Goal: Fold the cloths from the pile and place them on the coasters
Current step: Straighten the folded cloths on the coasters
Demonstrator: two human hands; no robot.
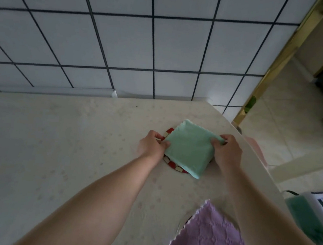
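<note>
A pale, faintly speckled stone-look countertop (55,141) runs beneath a wall of white square tiles with dark grout (125,42) as a person sets a folded cloth in place. The step in hand appears to be the placing: the mint-green, soft-piled cloth, folded into a plump square (188,151), lies on a round coaster with a red-and-white chequered rim (174,166), covering most of it and overhanging its near edge.

Nearer the camera, a lilac waffle-textured cloth with a scalloped edge (206,238) rests on the counter over what looks like a second coaster, of which only a sliver shows; whether it is folded cannot be told.

The left hand (152,143) pinches the green cloth's left edge, fingers curled over the coaster rim. The right hand (227,151) grips the right corner, thumb and fingers closed on the fabric.

The next move likely calls for squaring the limp, thick fabric over the coaster and letting go without dragging its layers open. No pile of unfolded cloths is plainly in view.
</note>
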